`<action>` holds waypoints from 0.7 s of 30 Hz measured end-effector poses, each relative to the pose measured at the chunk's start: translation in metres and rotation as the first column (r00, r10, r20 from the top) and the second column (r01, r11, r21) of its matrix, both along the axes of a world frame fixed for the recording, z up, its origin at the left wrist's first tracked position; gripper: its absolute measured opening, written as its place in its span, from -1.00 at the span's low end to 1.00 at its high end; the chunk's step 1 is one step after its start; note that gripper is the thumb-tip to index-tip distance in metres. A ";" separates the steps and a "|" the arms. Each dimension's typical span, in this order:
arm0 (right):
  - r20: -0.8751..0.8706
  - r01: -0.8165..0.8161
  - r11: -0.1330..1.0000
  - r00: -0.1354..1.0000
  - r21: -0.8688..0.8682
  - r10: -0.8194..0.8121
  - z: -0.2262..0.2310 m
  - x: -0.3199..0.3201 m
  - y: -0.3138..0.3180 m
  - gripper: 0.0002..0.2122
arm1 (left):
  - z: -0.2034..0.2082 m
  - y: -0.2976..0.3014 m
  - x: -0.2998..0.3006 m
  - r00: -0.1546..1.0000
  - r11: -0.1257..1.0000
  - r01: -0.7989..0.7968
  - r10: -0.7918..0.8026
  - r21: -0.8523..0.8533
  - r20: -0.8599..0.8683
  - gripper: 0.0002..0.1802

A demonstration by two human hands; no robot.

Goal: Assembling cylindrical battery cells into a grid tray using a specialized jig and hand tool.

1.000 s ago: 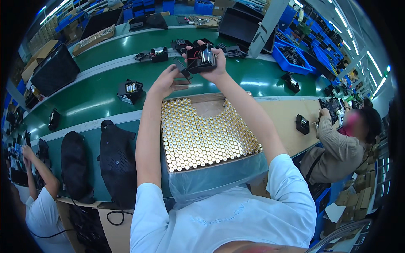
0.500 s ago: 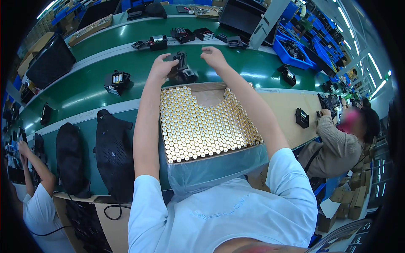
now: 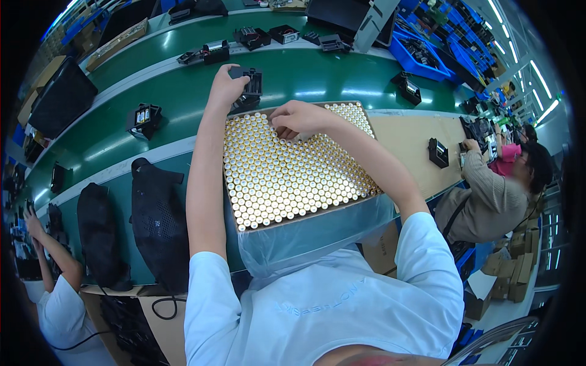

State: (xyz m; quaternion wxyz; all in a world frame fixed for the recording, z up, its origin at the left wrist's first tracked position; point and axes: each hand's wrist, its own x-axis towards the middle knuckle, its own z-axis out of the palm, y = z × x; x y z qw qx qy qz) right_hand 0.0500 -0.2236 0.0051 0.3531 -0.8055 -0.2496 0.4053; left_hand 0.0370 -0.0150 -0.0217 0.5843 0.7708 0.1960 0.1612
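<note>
And your left hand is clamped on the black case, up by the green belt! Nearer you and to its right, your right hand has fingertips bunched at the batteries; whether they're pinched on one, I can't tell. Lift straight up, I'd say, so neighbouring batteries stay standing, and steady that case with its slots facing up. Mind the edges: the far rim of the box runs just beyond your right knuckles, so raise over it. Keep that forearm high too, it crosses above the batteries. Sideways room? Green belt shows right of your left grip.
</note>
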 end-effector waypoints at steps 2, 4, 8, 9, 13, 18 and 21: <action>-0.038 0.005 1.000 0.999 0.003 -0.005 0.000 -0.003 0.002 -0.68 | -0.002 0.000 0.000 1.000 1.000 0.000 0.000 0.023 -0.004 -0.48; 0.088 -0.084 0.995 0.992 -0.050 0.088 0.000 -0.007 0.003 -0.67 | -0.003 0.003 0.001 1.000 0.999 -0.018 0.018 0.047 -0.001 -0.48; 0.184 -0.158 0.984 0.968 -0.086 0.171 0.008 -0.010 -0.001 -0.66 | -0.005 0.005 0.001 0.999 0.997 -0.037 0.037 0.064 0.010 -0.49; 0.160 -0.152 0.987 0.974 -0.060 0.159 0.011 -0.010 -0.003 -0.67 | -0.006 0.005 0.001 0.999 0.998 -0.038 0.037 0.054 0.018 -0.49; 0.139 -0.171 0.985 0.975 -0.028 0.173 0.015 -0.007 -0.012 -0.71 | -0.006 0.002 0.000 0.999 0.999 -0.034 0.033 0.035 0.017 -0.49; 0.253 -0.313 0.942 0.908 -0.119 0.333 0.007 0.006 -0.022 -0.76 | -0.002 -0.002 -0.002 0.999 0.999 -0.031 0.031 0.022 -0.022 -0.50; 0.327 -0.398 0.903 0.842 -0.162 0.429 0.000 0.008 -0.024 -0.79 | -0.003 0.000 0.002 0.999 1.000 -0.020 0.021 0.024 -0.035 -0.50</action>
